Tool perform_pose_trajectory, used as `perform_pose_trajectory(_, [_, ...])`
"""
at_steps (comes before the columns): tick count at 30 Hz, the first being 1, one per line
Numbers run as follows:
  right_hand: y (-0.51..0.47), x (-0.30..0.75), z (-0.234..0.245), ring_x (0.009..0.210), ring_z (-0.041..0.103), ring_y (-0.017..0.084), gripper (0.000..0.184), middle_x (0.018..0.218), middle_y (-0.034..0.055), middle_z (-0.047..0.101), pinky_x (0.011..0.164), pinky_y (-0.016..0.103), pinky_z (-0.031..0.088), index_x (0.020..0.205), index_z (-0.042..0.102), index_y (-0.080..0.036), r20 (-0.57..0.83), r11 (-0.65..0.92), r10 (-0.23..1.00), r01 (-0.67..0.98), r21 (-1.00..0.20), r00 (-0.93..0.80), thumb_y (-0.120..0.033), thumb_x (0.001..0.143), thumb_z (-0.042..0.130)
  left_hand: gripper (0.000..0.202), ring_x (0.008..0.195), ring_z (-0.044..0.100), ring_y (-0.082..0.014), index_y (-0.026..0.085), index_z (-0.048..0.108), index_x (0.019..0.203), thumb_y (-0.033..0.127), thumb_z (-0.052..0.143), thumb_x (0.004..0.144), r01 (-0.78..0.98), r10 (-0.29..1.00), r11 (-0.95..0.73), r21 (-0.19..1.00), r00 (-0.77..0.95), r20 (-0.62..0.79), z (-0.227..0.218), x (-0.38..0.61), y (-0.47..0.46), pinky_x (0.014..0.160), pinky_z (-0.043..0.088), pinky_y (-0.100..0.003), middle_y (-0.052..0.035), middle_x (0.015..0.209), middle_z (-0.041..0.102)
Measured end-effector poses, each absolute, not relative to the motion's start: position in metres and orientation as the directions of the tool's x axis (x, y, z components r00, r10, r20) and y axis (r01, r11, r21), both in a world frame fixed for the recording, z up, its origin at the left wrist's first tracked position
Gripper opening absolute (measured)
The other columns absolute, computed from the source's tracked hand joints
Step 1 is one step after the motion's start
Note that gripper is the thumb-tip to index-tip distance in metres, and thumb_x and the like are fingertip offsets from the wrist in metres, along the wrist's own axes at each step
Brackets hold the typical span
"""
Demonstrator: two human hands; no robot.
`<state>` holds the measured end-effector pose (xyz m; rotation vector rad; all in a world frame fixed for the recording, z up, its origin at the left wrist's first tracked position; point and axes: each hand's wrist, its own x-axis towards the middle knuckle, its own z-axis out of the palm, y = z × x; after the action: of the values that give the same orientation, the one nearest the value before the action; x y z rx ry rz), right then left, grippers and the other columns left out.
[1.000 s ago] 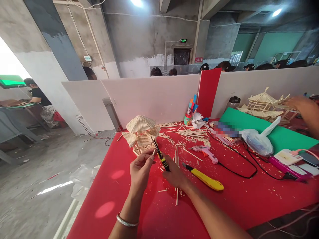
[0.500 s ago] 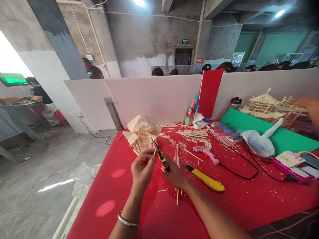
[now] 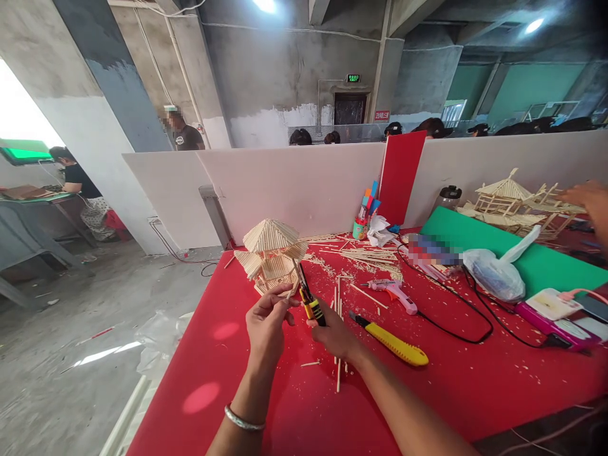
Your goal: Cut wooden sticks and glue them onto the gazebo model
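Observation:
My left hand (image 3: 266,324) pinches a short wooden stick (image 3: 291,293) between thumb and fingers. Wrapped round the handles of black-and-yellow pliers (image 3: 313,306), my right hand (image 3: 336,334) is just to the right of the left one. The pliers point up and away, their jaws close to the stick; whether they touch it I cannot tell. Directly behind both hands stands a small pavilion model (image 3: 270,244) of wooden sticks with a pointed roof, its lower right part covered by the pliers.
Loose sticks (image 3: 370,254) and crumbs lie across the red tabletop (image 3: 228,373). On the right are a yellow utility knife (image 3: 394,342), a pink glue gun (image 3: 396,293) with its black cord, a plastic bag (image 3: 494,272) and a power strip (image 3: 546,323). Another person's hand (image 3: 586,195) is by a second model (image 3: 508,196).
My left hand has shifted slightly left and down, away from the pliers. The pliers have tilted more upright, and their handles look wider apart. A person in the background has moved right.

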<state>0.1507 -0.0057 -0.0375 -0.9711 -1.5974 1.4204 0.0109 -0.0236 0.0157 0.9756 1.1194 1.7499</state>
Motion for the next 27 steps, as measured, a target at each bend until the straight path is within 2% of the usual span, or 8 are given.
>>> perform_pose_trajectory(3, [-0.0064,0.1506,-0.0366,0.088,0.051,0.021,0.065,0.095,0.0008,0.057,0.080,0.033,0.043,0.130,0.055,-0.025,0.099,0.141,0.928,0.092,-0.986,-0.360,-0.013,0.067,0.051,0.022,0.057,0.059,-0.0128,0.016,0.057,0.044,0.021,0.075,0.057,-0.355,0.921,-0.249,0.901,-0.375,0.107,0.0133,0.0077,-0.0191,0.041,0.041,-0.022,-0.0078,0.084,0.067])
perform_pose_trajectory(7, [-0.0072,0.1503,-0.0351,0.089,0.051,0.021,0.062,0.097,0.0012,0.057,0.081,0.034,0.041,0.129,0.055,-0.024,0.110,0.171,0.913,0.125,-0.977,-0.392,-0.013,0.068,0.049,0.016,0.057,0.059,-0.0124,0.015,0.064,0.059,0.025,0.078,0.059,-0.419,0.931,-0.221,0.881,-0.361,0.062,0.0127,0.0063,-0.0153,0.047,0.045,-0.022,-0.0038,0.075,0.065])
perform_pose_trajectory(12, [-0.0067,0.1489,-0.0359,0.104,0.052,0.024,0.070,0.110,0.0028,0.060,0.091,0.036,0.040,0.133,0.054,-0.026,0.220,0.284,0.876,0.089,-0.955,-0.430,-0.008,0.065,0.047,0.021,0.050,0.052,-0.0091,0.017,0.066,0.070,0.030,0.082,0.066,-0.220,0.923,-0.251,0.943,-0.347,0.165,0.0135,0.0118,-0.0180,0.051,0.045,-0.022,0.0021,0.059,0.059])
perform_pose_trajectory(17, [-0.0066,0.1490,-0.0372,0.110,0.053,0.025,0.078,0.113,0.0030,0.061,0.095,0.038,0.041,0.136,0.052,-0.027,0.246,0.327,0.868,0.124,-0.937,-0.430,-0.006,0.062,0.046,0.029,0.052,0.052,-0.0092,0.018,0.073,0.088,0.035,0.082,0.067,-0.191,0.924,-0.245,0.950,-0.341,0.170,0.0130,0.0130,-0.0200,0.053,0.045,-0.023,0.0009,0.069,0.065])
perform_pose_trajectory(27, [-0.0079,0.1472,-0.0434,0.114,0.053,0.025,0.081,0.117,0.0042,0.060,0.099,0.038,0.042,0.141,0.048,-0.026,0.317,0.417,0.854,0.178,-0.891,-0.413,-0.004,0.062,0.046,0.022,0.050,0.049,-0.0096,0.017,0.079,0.075,0.037,0.081,0.067,-0.135,0.919,-0.265,0.955,-0.337,0.207,0.0072,0.0065,-0.0163,0.052,0.040,-0.025,0.0005,0.057,0.059])
